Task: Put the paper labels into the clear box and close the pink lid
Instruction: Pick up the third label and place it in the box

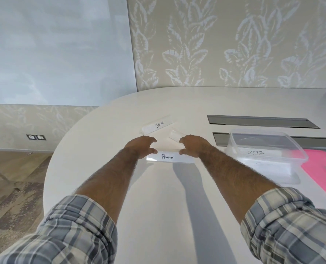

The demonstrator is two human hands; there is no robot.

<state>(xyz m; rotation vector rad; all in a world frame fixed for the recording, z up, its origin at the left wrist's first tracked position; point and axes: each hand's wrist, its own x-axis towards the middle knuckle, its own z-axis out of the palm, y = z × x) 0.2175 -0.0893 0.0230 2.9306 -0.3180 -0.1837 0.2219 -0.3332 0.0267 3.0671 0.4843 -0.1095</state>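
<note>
A folded paper label reading PENGUIN (169, 157) is held just above the white table. My left hand (142, 146) pinches its left end and my right hand (193, 146) pinches its right end. Beyond them lies a label reading BEAR (157, 125), and a third label (175, 134) with no visible writing sits partly behind my right hand. To the right stands the clear box (265, 149), open, with a label reading ZEBRA (256, 153) inside and another paper under it. The pink lid (324, 168) lies flat on the table right of the box.
Two grey cable slots (261, 121) are set into the table (177, 206) behind the box. The table's rounded edge curves off to the left, with floor below. A patterned wall stands behind the table.
</note>
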